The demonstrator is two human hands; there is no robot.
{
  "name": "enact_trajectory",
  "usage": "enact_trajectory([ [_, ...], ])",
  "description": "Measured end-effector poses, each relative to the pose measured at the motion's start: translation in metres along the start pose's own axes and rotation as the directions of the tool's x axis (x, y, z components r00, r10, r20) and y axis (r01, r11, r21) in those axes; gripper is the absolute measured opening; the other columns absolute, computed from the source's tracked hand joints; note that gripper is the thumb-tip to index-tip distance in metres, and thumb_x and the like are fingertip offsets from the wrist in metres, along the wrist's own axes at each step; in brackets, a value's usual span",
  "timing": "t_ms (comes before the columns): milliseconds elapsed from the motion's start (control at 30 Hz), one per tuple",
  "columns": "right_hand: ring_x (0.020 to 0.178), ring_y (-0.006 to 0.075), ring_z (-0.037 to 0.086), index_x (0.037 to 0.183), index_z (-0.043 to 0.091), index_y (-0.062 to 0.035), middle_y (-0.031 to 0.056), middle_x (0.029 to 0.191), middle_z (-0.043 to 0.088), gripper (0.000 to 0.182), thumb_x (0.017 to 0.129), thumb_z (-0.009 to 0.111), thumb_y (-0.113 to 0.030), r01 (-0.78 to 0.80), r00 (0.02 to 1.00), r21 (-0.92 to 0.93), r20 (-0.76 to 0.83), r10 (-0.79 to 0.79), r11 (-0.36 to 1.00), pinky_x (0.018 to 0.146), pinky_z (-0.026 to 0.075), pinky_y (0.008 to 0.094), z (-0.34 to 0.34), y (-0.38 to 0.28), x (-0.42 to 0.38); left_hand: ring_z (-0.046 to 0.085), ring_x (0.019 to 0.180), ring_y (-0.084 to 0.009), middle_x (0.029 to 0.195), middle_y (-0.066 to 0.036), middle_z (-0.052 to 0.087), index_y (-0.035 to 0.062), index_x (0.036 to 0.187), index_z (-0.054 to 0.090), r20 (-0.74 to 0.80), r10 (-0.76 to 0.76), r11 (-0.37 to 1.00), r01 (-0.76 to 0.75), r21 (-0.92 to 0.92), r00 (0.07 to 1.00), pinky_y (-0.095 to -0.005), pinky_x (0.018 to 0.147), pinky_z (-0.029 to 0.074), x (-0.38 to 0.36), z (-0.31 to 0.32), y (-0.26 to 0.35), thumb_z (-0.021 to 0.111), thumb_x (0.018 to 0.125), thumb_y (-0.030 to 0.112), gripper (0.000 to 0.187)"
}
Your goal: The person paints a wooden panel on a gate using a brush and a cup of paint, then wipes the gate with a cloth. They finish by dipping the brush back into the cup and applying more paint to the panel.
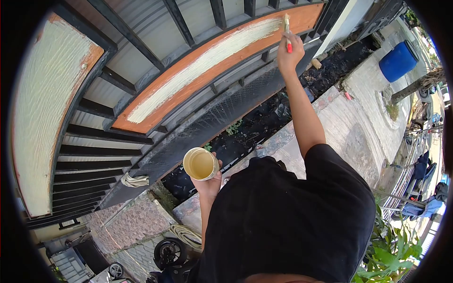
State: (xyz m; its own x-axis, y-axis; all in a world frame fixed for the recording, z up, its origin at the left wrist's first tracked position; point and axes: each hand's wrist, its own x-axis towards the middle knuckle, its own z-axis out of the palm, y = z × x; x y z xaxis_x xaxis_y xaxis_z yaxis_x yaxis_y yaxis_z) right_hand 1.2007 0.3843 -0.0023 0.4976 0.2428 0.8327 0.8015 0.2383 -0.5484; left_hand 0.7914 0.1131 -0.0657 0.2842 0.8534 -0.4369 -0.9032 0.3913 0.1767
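My right hand (pixel 289 55) grips a paintbrush (pixel 287 28) with a red-tipped handle. Its bristles touch the orange-brown panel (pixel 306 18) of the gate, near the panel's far right end. A broad band of cream paint (pixel 207 66) runs along the middle of that panel, with orange-brown showing around it. Low in front of my body, my left hand (pixel 210 184) is wrapped round a paint cup (pixel 201 164) with pale yellowish paint inside. A second panel (pixel 52 94) at the left is mostly covered in cream paint, with orange-brown along its edges.
Black metal bars (pixel 94 151) frame the panels. A cloth (pixel 134 180) hangs at the gate's lower edge. Below runs a dark drainage ditch (pixel 250 127) beside a concrete pavement (pixel 344 127). A blue barrel (pixel 399 61), a coiled hose (pixel 186 236) and a motorcycle wheel (pixel 169 253) stand around.
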Motion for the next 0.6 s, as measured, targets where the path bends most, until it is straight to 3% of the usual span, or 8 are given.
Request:
enact_trajectory([
  [100, 0.090, 0.0355, 0.067, 0.095, 0.077, -0.0076, 0.0160, 0.097, 0.070, 0.014, 0.085, 0.073, 0.000, -0.018, 1.000, 0.007, -0.020, 0.018, 1.000, 0.081, 0.054, 0.0429, 0.012, 0.006, 0.012, 0.070, 0.098, -0.0452, 0.126, -0.021, 0.069, 0.0107, 0.136, 0.063, -0.016, 0.027, 0.999, -0.027, 0.017, 0.999, -0.0425, 0.064, 0.068, 0.001, -0.006, 0.001, 0.051, 0.102, 0.049, 0.053],
  [233, 0.095, 0.0347, 0.069, 0.095, 0.078, -0.0070, 0.0150, 0.101, 0.071, 0.017, 0.081, 0.076, 0.003, 0.104, 0.985, 0.154, 0.119, -0.123, 0.982, 0.081, 0.055, 0.0424, 0.012, -0.064, -0.036, 0.071, 0.098, -0.0453, 0.126, -0.021, 0.069, 0.0112, 0.136, 0.063, -0.083, 0.090, 0.996, -0.090, 0.010, 0.992, -0.0425, 0.063, 0.067, 0.003, 0.012, -0.004, 0.050, 0.101, 0.051, 0.054],
  [300, 0.098, 0.0335, 0.070, 0.095, 0.078, -0.0061, 0.0153, 0.102, 0.072, 0.020, 0.080, 0.077, 0.006, 0.072, 0.952, 0.308, 0.262, -0.157, 0.949, 0.085, 0.056, 0.0399, -0.006, -0.093, -0.062, 0.071, 0.098, -0.0454, 0.126, -0.021, 0.069, 0.0113, 0.136, 0.063, -0.077, 0.047, 0.999, -0.047, -0.006, 0.996, -0.0428, 0.064, 0.068, 0.008, 0.010, -0.006, 0.050, 0.102, 0.051, 0.054],
  [400, 0.097, 0.0323, 0.072, 0.095, 0.079, -0.0062, 0.0154, 0.101, 0.073, 0.020, 0.080, 0.077, 0.007, 0.009, 0.959, 0.355, 0.261, -0.108, 0.935, 0.084, 0.056, 0.0393, -0.029, -0.095, -0.065, 0.071, 0.099, -0.0453, 0.126, -0.021, 0.069, 0.0112, 0.136, 0.063, -0.019, -0.002, 1.000, 0.002, 0.004, 1.000, -0.0425, 0.064, 0.068, 0.016, 0.005, -0.005, 0.051, 0.102, 0.051, 0.054],
  [467, 0.097, 0.0336, 0.074, 0.096, 0.078, -0.0046, 0.0173, 0.100, 0.075, 0.016, 0.084, 0.076, 0.005, -0.004, 0.992, 0.250, 0.120, -0.027, 0.968, 0.084, 0.057, 0.0406, -0.028, -0.065, -0.042, 0.071, 0.099, -0.0452, 0.127, -0.021, 0.069, 0.0111, 0.136, 0.063, 0.019, -0.013, 1.000, 0.012, 0.021, 1.000, -0.0420, 0.064, 0.068, 0.016, 0.003, -0.006, 0.051, 0.102, 0.051, 0.054],
  [500, 0.097, 0.0348, 0.074, 0.096, 0.078, -0.0042, 0.0188, 0.099, 0.075, 0.013, 0.086, 0.074, 0.003, -0.086, 0.995, 0.122, 0.067, 0.078, 0.989, 0.084, 0.057, 0.0406, -0.024, -0.050, -0.025, 0.071, 0.099, -0.0450, 0.127, -0.021, 0.069, 0.0110, 0.137, 0.063, -0.004, -0.008, 1.000, 0.008, 0.023, 1.000, -0.0413, 0.064, 0.068, 0.014, 0.004, -0.007, 0.051, 0.102, 0.050, 0.054],
  [567, 0.087, 0.0299, 0.075, 0.097, 0.077, -0.0044, 0.0163, 0.092, 0.075, 0.009, 0.089, 0.077, 0.000, -0.067, 0.992, 0.091, -0.099, 0.076, 0.994, 0.080, 0.056, 0.0354, -0.009, -0.009, 0.002, 0.071, 0.100, -0.0448, 0.127, -0.021, 0.069, 0.0109, 0.137, 0.063, -0.021, -0.003, 1.000, 0.003, 0.022, 1.000, -0.0406, 0.063, 0.068, 0.011, 0.005, -0.009, 0.051, 0.102, 0.050, 0.054],
  [600, 0.087, 0.0299, 0.075, 0.097, 0.077, -0.0044, 0.0163, 0.092, 0.075, 0.009, 0.089, 0.077, 0.000, -0.063, 0.992, 0.095, -0.099, 0.073, 0.993, 0.080, 0.056, 0.0354, -0.001, -0.008, 0.008, 0.071, 0.099, -0.0447, 0.126, -0.021, 0.069, 0.0107, 0.137, 0.063, -0.016, -0.002, 1.000, 0.003, 0.023, 1.000, -0.0402, 0.063, 0.068, 0.010, 0.006, -0.009, 0.051, 0.102, 0.050, 0.054],
])
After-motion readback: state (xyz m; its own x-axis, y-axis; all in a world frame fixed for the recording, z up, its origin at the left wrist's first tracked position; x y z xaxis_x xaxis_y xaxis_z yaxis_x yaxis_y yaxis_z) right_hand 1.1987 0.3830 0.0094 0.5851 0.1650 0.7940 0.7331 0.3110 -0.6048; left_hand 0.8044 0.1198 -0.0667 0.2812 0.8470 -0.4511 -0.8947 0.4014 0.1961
